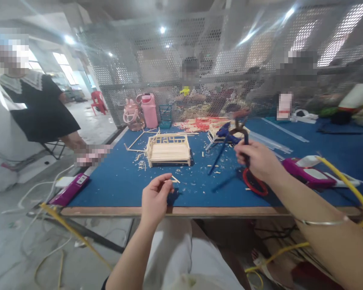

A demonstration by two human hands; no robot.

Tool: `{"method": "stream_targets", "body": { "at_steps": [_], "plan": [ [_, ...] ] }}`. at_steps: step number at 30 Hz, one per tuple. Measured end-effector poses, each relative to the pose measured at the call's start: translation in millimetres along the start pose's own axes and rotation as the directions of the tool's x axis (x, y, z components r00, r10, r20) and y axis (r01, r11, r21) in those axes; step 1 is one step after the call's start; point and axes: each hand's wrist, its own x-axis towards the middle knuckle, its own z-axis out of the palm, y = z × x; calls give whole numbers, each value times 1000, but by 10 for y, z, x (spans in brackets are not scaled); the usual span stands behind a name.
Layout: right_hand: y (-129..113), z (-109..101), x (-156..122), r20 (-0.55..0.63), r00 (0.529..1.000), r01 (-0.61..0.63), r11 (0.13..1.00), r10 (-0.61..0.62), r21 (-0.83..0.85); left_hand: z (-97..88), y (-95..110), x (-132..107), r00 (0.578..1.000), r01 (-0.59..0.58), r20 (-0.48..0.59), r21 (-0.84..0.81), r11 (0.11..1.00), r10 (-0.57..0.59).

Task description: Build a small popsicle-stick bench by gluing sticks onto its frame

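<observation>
My left hand (157,195) is closed in a pinch near the table's front edge, with a short thin wooden stick (176,179) at its fingertips. Raised over the table, my right hand (260,159) grips dark-handled pliers (241,129), jaws upward; a long blue handle slants down to the left. A small bench model made of wooden sticks (168,150) stands beyond my left hand. Behind the pliers lies a blue glue gun (225,131), partly hidden, against a second stick piece (213,133). Below my right hand, a red loop (255,183) lies on the tabletop.
Wood scraps litter the blue table (109,181). Red-tipped sticks (199,123) lie at the back, clear glue sticks (270,141) at the right. Purple power strips (308,173) and a yellow cable (347,177) flank the workspace. Pink bottles (149,110) stand back left. A person (44,106) is at left.
</observation>
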Motion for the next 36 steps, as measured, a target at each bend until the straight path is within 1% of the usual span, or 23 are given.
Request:
{"method": "stream_targets", "body": {
  "at_steps": [1, 2, 4, 6, 7, 8, 9, 11, 12, 13, 14, 15, 17, 20, 22, 24, 25, 27, 28, 30, 33, 34, 36],
  "plan": [
    [-86, -2, -100, 43, 998, -55, 990, 50, 133, -3, -6, 1, 1000, 3, -1, -4, 1000, -3],
    [-164, -5, -218, 89, 992, -103, 975, 87, 199, -2, -9, -6, 1000, 9, -1, -17, 1000, -9],
    [-271, -11, -490, 165, 973, -194, 959, 162, 205, 22, 3, -59, 1000, 16, -14, -76, 997, -17],
    [-286, 7, -762, 245, 942, -273, 947, 228, 168, 79, 45, -185, 1000, -3, -9, -161, 987, 1],
    [-260, 31, -880, 279, 923, -310, 940, 263, 140, 118, 77, -275, 1000, -22, 13, -203, 979, 25],
    [-220, 65, -977, 293, 909, -344, 931, 296, 125, 161, 114, -375, 995, -28, 82, -226, 974, 47],
    [-171, 108, -1050, 291, 900, -371, 920, 323, 127, 207, 153, -478, 982, 18, 186, -231, 973, 26],
    [-79, 211, -1123, 262, 897, -399, 907, 355, 136, 295, 228, -655, 925, 177, 372, -226, 958, -83],
    [-47, 263, -1126, 249, 899, -404, 903, 361, 147, 334, 259, -710, 897, 251, 417, -209, 945, -146],
    [-31, 313, -1112, 242, 901, -403, 901, 360, 160, 365, 286, -735, 886, 298, 419, -191, 935, -197],
    [-31, 358, -1085, 242, 904, -398, 900, 352, 177, 388, 310, -726, 890, 321, 392, -173, 931, -234],
    [-47, 397, -1049, 249, 908, -389, 900, 338, 198, 400, 335, -686, 905, 317, 345, -154, 936, -249],
    [-110, 452, -965, 267, 915, -365, 904, 303, 224, 394, 403, -531, 948, 246, 238, -128, 961, -211],
    [-204, 491, -840, 251, 934, -309, 929, 256, 205, 320, 548, -244, 987, 93, 148, -167, 982, -68],
    [-221, 511, -773, 237, 942, -285, 941, 238, 185, 267, 614, -119, 984, 62, 174, -180, 982, -30],
    [-204, 548, -730, 247, 941, -283, 940, 233, 190, 250, 600, -78, 969, 42, 247, -95, 995, -17],
    [-193, 576, -718, 267, 936, -290, 934, 230, 209, 261, 562, -81, 969, -13, 248, -33, 999, 21],
    [-188, 644, -711, 330, 922, -303, 906, 201, 296, 319, 455, -100, 973, -132, 197, 62, 989, 118],
    [-200, 680, -709, 365, 915, -307, 883, 171, 355, 360, 403, -101, 972, -156, 187, 83, 984, 139],
    [-251, 745, -688, 404, 911, -284, 842, 88, 459, 455, 340, -66, 968, -182, 191, 74, 981, 165],
    [-351, 816, -565, 395, 918, -223, 797, -21, 561, 599, 382, 81, 960, -209, 190, 6, 978, 204],
    [-380, 833, -498, 422, 906, -245, 775, -31, 582, 644, 427, 143, 955, -228, 194, -10, 974, 226],
    [-427, 853, -339, 521, 853, -340, 731, -26, 592, 725, 539, 265, 932, -293, 219, -13, 956, 289]
  ]
}}
